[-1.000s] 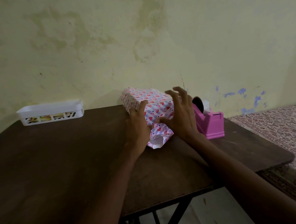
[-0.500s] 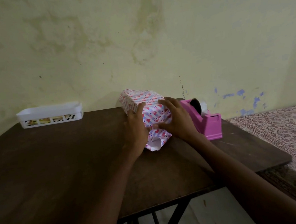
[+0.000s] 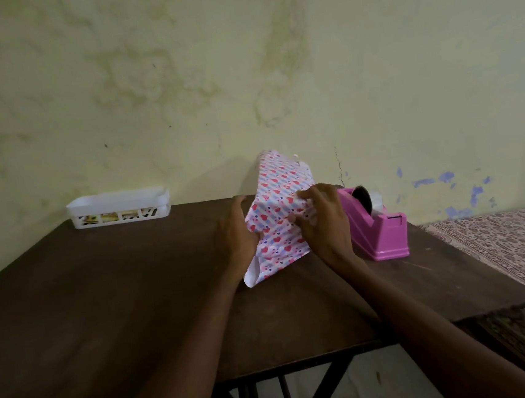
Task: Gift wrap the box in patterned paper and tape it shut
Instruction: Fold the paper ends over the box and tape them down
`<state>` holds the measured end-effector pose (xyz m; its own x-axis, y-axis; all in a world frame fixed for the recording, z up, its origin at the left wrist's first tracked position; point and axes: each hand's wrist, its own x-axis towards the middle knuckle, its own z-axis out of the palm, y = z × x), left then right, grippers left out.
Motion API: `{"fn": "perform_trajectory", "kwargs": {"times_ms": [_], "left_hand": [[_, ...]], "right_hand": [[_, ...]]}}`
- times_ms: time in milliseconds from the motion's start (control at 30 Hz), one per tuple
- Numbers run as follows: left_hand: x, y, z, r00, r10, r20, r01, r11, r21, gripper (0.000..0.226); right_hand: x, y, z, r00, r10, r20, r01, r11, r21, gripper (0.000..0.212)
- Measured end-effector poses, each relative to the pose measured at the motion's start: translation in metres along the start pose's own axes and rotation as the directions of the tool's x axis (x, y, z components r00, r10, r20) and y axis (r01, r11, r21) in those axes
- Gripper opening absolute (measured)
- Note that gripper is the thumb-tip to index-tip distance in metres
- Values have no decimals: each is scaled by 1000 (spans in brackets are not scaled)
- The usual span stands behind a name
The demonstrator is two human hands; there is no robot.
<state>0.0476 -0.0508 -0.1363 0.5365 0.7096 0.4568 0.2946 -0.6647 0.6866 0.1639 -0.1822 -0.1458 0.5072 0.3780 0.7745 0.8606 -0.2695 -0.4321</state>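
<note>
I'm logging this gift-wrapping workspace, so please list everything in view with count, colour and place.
gift box wrapped in heart-patterned paper: one, white with red and blue hearts, tilted at the table's middle rear, paper loose at its near end
plastic tape dispenser: one, pink, right of the box
slotted plastic basket: one, white, far left of the table by the wall
wooden table: one, dark brown, foreground
patterned cloth: one, brownish pink, right of the table
wall: one, stained yellow-green, behind
left hand: one, grips the box's left side
right hand: one, pinches paper on its right side
</note>
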Motion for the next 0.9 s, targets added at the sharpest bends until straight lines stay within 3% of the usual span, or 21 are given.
{"fn": "perform_trajectory", "kwargs": {"times_ms": [67, 167, 233, 300, 367, 433, 500, 567, 667, 733, 833, 900], "left_hand": [[2, 9, -12, 991, 19, -129, -10, 998, 70, 65], [8, 25, -36, 936, 258, -241, -202, 951, 234, 47], [17, 36, -54, 902, 406, -148, -317, 855, 410, 43], [22, 48, -68, 866, 501, 0, -421, 728, 540, 42], [23, 54, -76, 839, 527, 137, -487, 616, 619, 39], [15, 56, -77, 837, 502, 220, -513, 577, 635, 38], [4, 55, -76, 848, 466, 252, -510, 589, 626, 44], [-8, 52, -77, 860, 448, 243, -496, 627, 601, 50], [-21, 46, -78, 856, 485, 177, -489, 653, 578, 50], [-25, 39, -85, 869, 487, 93, -467, 740, 485, 48], [-32, 24, -99, 900, 435, -1, -434, 898, 78, 53], [-38, 5, -106, 945, 318, -74, -326, 922, -210, 48]], "right_hand": [[-2, -5, 0, 993, 114, -41, -108, 986, 125, 38], [-9, -12, 7, 970, 241, -39, -223, 939, 264, 36], [-15, -12, 14, 952, 305, 15, -293, 900, 324, 35], [-17, -13, 21, 913, 373, 164, -408, 848, 340, 38], [-15, -13, 26, 874, 359, 326, -425, 892, 157, 59], [-12, -14, 29, 878, 289, 381, -248, 956, -153, 96], [-10, -21, 30, 922, 167, 349, -101, 975, -200, 109], [-8, -30, 24, 963, 67, 262, -58, 997, -45, 97], [-3, -34, 18, 984, -73, 165, 58, 994, 91, 61], [0, -34, 15, 986, -84, 141, 62, 986, 155, 46], [2, -34, 11, 988, -63, 139, 34, 980, 197, 43], [2, -38, 11, 983, -97, 159, 73, 986, 147, 44]]}}
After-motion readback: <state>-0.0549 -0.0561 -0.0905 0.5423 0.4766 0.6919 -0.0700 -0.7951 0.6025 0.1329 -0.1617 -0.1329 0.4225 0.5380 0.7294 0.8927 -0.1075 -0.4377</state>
